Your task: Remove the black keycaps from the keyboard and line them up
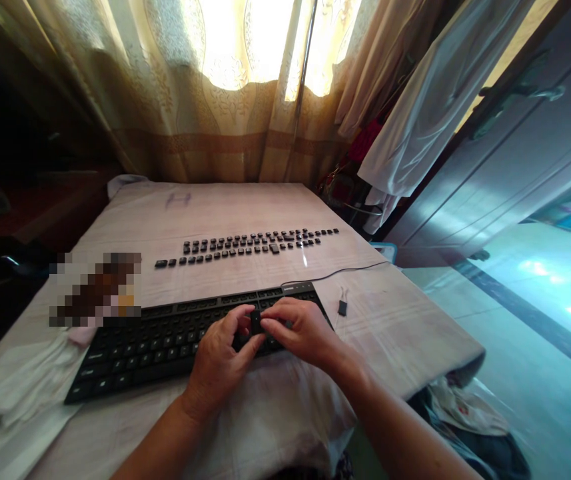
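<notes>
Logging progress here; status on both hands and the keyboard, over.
Left hand, right hand: fingers on small black piece, over keyboard. Loose black keycaps rowed beyond keyboard. Cable runs off rightward, clear of hands.

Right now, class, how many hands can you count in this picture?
2: the left hand and the right hand, close together over the keyboard, fingers at a small black piece. Any behind the pixelated patch would be hidden.
</notes>
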Motion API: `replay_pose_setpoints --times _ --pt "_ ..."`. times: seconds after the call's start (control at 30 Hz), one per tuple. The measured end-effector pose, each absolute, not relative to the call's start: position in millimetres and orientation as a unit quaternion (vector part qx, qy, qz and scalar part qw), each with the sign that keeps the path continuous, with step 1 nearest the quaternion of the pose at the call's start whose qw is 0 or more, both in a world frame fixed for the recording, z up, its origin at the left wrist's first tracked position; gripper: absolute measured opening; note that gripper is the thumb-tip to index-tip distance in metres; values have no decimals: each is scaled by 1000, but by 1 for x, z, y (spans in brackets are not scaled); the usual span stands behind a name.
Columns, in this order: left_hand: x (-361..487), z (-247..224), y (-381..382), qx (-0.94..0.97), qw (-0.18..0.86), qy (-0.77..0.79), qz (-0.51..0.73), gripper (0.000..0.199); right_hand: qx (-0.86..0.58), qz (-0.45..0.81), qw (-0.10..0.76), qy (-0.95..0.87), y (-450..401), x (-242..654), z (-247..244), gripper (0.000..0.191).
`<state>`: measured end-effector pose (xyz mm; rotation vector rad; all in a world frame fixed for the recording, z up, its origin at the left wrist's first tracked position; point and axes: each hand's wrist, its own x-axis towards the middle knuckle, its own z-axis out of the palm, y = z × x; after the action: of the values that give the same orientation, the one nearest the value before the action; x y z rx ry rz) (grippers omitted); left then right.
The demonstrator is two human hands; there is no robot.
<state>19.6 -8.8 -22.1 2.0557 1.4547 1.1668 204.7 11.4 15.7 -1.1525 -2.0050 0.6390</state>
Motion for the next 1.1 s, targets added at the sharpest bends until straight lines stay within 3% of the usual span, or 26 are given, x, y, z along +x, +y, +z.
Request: replay_pose_setpoints --times 0.43,1.1 --pt "18 -21 -7 749 103 490 434 34 -454 329 335 -757 15 193 16 13" --pt "15 -21 -7 711 185 483 476 36 -471 383 303 -735 17 194 22 17"
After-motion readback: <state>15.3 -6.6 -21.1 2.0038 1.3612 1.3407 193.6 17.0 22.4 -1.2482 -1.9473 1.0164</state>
